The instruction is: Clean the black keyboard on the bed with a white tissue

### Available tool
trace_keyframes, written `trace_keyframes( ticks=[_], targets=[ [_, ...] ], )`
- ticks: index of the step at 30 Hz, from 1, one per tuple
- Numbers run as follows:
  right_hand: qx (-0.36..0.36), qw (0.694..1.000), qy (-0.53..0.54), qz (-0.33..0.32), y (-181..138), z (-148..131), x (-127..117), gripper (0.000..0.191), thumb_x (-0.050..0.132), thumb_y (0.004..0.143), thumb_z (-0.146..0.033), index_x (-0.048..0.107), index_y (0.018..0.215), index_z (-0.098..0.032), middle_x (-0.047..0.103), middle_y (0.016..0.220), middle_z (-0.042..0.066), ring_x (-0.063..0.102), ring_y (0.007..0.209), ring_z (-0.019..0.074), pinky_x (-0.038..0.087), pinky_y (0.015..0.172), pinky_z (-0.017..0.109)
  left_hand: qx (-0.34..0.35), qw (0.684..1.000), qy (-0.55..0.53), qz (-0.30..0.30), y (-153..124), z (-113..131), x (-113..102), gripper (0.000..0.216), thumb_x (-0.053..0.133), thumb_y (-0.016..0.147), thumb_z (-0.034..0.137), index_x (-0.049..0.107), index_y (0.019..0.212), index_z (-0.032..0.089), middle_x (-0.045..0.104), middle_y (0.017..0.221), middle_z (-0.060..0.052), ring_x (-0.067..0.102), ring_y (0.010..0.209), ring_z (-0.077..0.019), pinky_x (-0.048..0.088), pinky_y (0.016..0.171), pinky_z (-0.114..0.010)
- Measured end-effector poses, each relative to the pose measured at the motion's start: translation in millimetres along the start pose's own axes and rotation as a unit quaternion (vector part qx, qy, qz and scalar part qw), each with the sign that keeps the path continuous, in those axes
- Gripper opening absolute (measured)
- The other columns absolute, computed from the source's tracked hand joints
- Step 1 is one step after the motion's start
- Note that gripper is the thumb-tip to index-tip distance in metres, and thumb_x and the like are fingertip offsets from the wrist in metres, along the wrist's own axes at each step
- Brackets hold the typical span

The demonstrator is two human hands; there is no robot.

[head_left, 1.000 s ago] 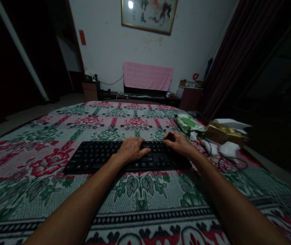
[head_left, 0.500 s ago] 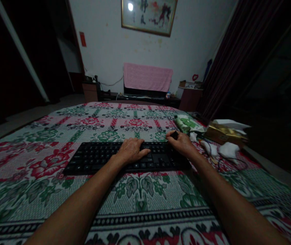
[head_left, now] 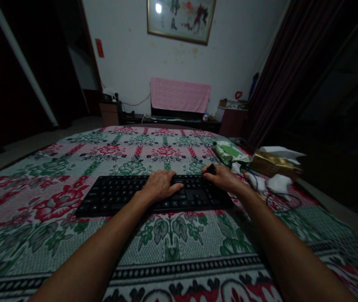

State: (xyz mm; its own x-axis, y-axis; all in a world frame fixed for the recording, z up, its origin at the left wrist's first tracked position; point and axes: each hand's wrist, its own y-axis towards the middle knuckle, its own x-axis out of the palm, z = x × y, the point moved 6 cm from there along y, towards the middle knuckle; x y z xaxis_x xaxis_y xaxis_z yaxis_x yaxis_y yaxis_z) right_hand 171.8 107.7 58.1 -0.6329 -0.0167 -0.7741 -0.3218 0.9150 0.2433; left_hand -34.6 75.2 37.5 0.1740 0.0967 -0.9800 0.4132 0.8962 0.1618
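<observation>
I am seeing the keyboard (head_left: 116,195) lying under the left hand (head_left: 160,185), whose fingers are extending loosely; at its 2 o'clock, the right hand (head_left: 224,176) is pinching a small black object (head_left: 211,169) between thumb and fingers.

My left hand (head_left: 160,185) hides keys in the middle of the keyboard (head_left: 112,195); other key markings are too small to read. By the keyboard's far right corner, my right hand (head_left: 224,178) covers part of a dark object (head_left: 211,168) I can't identify. Beyond the keyboard, the top edge crops the painting (head_left: 180,21).
</observation>
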Motion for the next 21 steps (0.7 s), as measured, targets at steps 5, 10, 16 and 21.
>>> trace_keyframes(
  ticks=[5, 10, 16, 21],
  targets=[
    [-0.002, 0.998, -0.006, 0.057, -1.5, -0.2, -2.6, 0.013, 0.06, 0.075, -0.025, 0.065, 0.085, -0.019, 0.07, 0.085, 0.005, 0.064, 0.08, 0.019, 0.048, 0.079, 0.031, 0.004, 1.0, -0.001, 0.003, 0.2, -0.3, -0.1, 0.056, 0.033, 0.086, 0.061, 0.053, 0.118, 0.019, 0.062, 0.112, -0.013, 0.056, 0.105, -0.0287, 0.041, 0.091, -0.042],
    [0.01, 0.994, 0.019, 0.11, -1.4, 2.4, -1.3, 0.022, 0.061, 0.075, -0.029, 0.064, 0.093, -0.016, 0.07, 0.086, 0.006, 0.065, 0.081, 0.0195, 0.05, 0.078, 0.032, 0.004, 1.0, 0.0, 0.005, 0.6, 0.2, 0.5, 0.056, 0.034, 0.086, 0.06, 0.054, 0.118, 0.019, 0.063, 0.11, -0.013, 0.057, 0.102, -0.029, 0.042, 0.09, -0.043],
    [-0.011, 0.993, 0.038, 0.109, -1.4, -0.8, 5.5, 0.023, 0.06, 0.077, -0.033, 0.062, 0.095, -0.018, 0.069, 0.081, 0.003, 0.065, 0.079, 0.0182, 0.05, 0.075, 0.031, 0.0, 1.0, -0.005, 0.005, 0.6, -0.4, 0.8, 0.055, 0.034, 0.086, 0.06, 0.054, 0.118, 0.019, 0.062, 0.112, -0.013, 0.057, 0.104, -0.0297, 0.041, 0.09, -0.044],
    [-0.015, 0.995, 0.024, 0.099, -1.2, -4.0, 7.7, 0.025, 0.059, 0.078, -0.034, 0.061, 0.098, -0.018, 0.068, 0.084, 0.004, 0.064, 0.078, 0.0182, 0.049, 0.073, 0.031, -0.003, 1.0, -0.006, 0.006, 0.3, 0.4, -0.4, 0.054, 0.035, 0.086, 0.059, 0.054, 0.118, 0.02, 0.063, 0.112, -0.013, 0.057, 0.105, -0.029, 0.042, 0.09, -0.043]
  ],
)
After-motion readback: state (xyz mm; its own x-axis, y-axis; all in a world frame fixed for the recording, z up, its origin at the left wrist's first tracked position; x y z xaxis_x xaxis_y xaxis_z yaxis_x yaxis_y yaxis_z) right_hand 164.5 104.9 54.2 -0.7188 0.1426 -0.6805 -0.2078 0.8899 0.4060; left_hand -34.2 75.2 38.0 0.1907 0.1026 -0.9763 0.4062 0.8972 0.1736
